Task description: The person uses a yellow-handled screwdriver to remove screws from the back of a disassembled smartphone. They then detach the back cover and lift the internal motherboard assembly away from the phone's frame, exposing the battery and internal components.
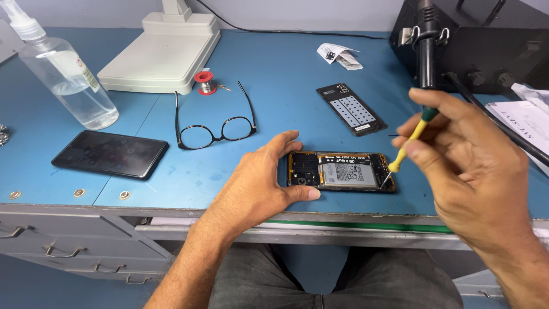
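Note:
An opened phone (341,171) lies face down near the front edge of the blue workbench (274,68), its battery and circuit board exposed. My left hand (260,180) grips the phone's left end, thumb at the near edge and fingers over the far edge. My right hand (469,163) holds a small screwdriver (407,146) with a yellow and green handle. The tip touches the phone's lower right corner.
The phone's black back cover (350,109) lies behind it. Black glasses (214,123), a solder spool (204,82), a white lamp base (160,51), a clear spray bottle (63,71) and a dark phone (110,153) are to the left. A black hot-air station (474,40) stands back right.

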